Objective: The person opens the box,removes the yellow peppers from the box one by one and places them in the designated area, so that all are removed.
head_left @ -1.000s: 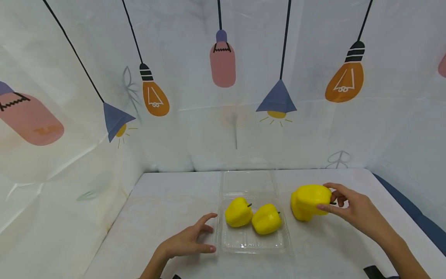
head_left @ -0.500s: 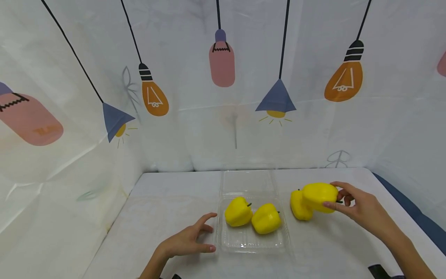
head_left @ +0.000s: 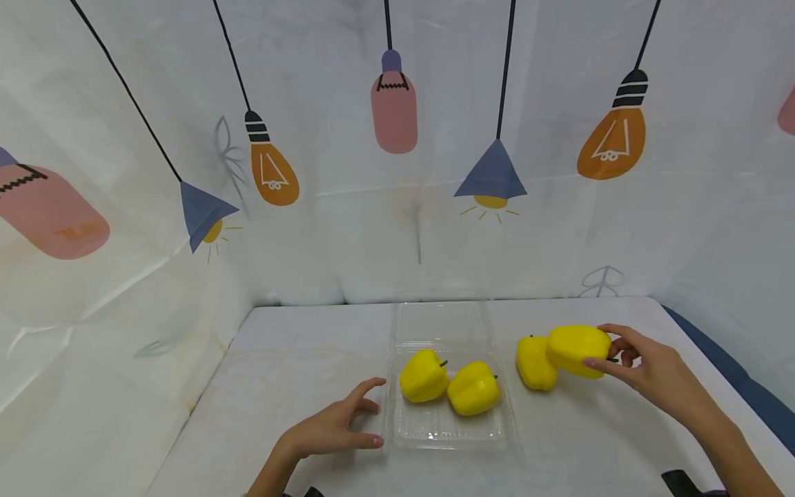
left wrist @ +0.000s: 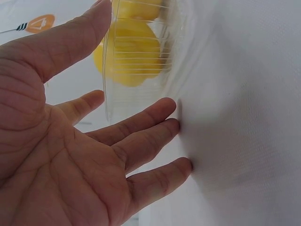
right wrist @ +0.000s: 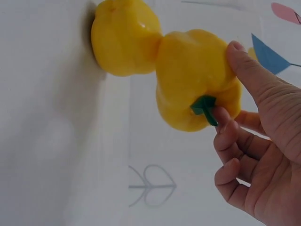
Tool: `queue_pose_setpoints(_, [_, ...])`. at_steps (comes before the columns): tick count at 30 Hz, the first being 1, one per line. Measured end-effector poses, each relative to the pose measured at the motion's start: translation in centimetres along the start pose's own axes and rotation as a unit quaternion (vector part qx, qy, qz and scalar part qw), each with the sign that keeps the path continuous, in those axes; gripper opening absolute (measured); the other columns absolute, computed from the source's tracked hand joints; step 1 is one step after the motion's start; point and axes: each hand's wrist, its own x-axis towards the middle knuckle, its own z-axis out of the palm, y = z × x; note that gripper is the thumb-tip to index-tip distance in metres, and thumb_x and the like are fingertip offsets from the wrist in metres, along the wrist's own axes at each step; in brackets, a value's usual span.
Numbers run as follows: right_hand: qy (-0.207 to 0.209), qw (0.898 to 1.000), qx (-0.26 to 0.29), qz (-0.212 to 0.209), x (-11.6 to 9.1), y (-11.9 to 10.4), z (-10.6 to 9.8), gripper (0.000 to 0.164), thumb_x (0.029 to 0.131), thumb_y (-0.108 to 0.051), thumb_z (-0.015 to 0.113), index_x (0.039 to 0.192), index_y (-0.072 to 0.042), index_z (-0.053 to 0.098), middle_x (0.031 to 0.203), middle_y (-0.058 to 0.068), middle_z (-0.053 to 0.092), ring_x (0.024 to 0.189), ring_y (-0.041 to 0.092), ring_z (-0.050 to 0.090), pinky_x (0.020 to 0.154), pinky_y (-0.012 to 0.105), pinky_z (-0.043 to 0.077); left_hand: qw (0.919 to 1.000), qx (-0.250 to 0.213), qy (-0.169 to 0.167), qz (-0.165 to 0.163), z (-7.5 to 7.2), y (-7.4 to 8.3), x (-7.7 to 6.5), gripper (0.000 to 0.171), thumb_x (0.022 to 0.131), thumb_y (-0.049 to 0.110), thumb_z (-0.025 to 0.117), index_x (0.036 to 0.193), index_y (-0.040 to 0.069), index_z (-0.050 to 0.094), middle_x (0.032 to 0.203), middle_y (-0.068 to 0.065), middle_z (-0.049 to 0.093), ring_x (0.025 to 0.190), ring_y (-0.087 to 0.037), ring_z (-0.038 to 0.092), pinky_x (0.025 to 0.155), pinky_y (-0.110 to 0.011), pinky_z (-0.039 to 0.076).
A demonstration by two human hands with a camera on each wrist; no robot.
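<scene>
My right hand (head_left: 646, 366) grips a yellow bell pepper (head_left: 577, 351) near its green stem (right wrist: 204, 107), holding it raised over the table. Another yellow bell pepper (head_left: 537, 364) stands on the table just left of the held one. Two more yellow peppers, one on the left (head_left: 424, 376) and one on the right (head_left: 474, 388), lie in a clear plastic clamshell box (head_left: 447, 440) whose lid is laid back. Beside the box's left edge is my left hand (head_left: 332, 428), fingers spread and holding nothing. In the left wrist view its thumb (left wrist: 77, 37) is by the box rim.
The white-covered table (head_left: 298, 345) carries the box and peppers. Behind it hangs a pale curtain (head_left: 348, 235) printed with lamps and bulbs. A dark blue cloth (head_left: 745, 386) shows past the table's right edge.
My right hand has moved to the right with the held pepper, uncovering more of the pepper standing on the table. My left hand stays nearly where it was.
</scene>
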Motion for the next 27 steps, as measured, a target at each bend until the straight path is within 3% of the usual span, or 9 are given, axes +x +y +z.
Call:
queue_pose_setpoints(14, [0.016, 1.000, -0.009, 0.013, -0.3, 1.4, -0.6, 0.064, 0.078, -0.045, 0.074, 0.125, -0.006, 0.052, 0.085, 0.004, 0.061, 0.067, 0.012, 0.044, 0.050, 0.021, 0.036, 1.0000, 0.001, 0.003, -0.002, -0.1, 0.1, -0.1, 0.083, 0.081, 0.041, 0.072, 0.145, 0.037, 0.020, 0.125, -0.004, 0.056, 0.121, -0.029, 0.047, 0.098, -0.062, 0.033])
queue_pose_setpoints(18, [0.009, 1.000, -0.010, 0.022, -0.4, 2.1, -0.5, 0.065, 0.079, -0.046, 0.072, 0.125, -0.005, 0.051, 0.085, 0.003, 0.061, 0.065, 0.008, 0.043, 0.049, 0.021, 0.036, 1.0000, 0.001, 0.000, -0.006, 0.0, 0.1, 0.0, 0.084, 0.081, 0.041, 0.072, 0.145, 0.037, 0.019, 0.125, -0.004, 0.056, 0.121, -0.029, 0.046, 0.097, -0.062, 0.033])
queue_pose_setpoints(27, [-0.029, 0.998, -0.017, 0.047, -0.3, 3.4, 0.0, 0.071, 0.080, -0.052, 0.068, 0.125, 0.000, 0.049, 0.085, 0.005, 0.060, 0.068, 0.017, 0.046, 0.049, 0.021, 0.038, 0.9999, -0.003, 0.000, -0.009, 0.0, 0.3, -0.1, 0.084, 0.080, 0.040, 0.073, 0.145, 0.037, 0.019, 0.126, -0.005, 0.056, 0.121, -0.030, 0.046, 0.097, -0.064, 0.032])
